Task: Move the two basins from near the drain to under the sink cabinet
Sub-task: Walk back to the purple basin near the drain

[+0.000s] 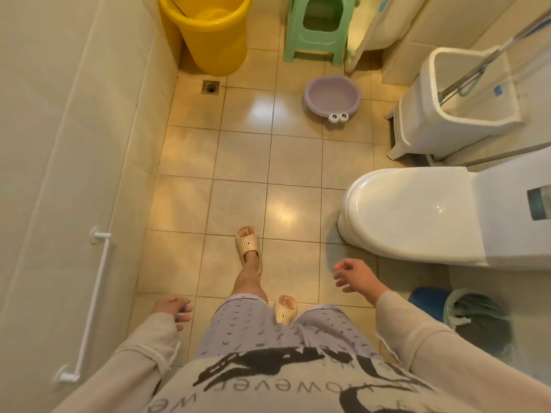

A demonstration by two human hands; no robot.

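A small lilac basin (332, 96) with two cartoon eyes on its rim sits on the tiled floor, to the right of the floor drain (210, 87). Only this one basin shows. My left hand (174, 310) hangs low at the left with its fingers loosely apart and nothing in it. My right hand (356, 277) is held out in front of the toilet, fingers spread, holding nothing. Both hands are far short of the basin. No sink cabinet is in view.
A yellow bucket (213, 34) stands behind the drain, a green stool (317, 28) beside it. A white bin (456, 99) and the toilet (417, 216) line the right side. A lined waste basket (474, 317) sits at lower right. A white rail (94, 296) runs along the left wall.
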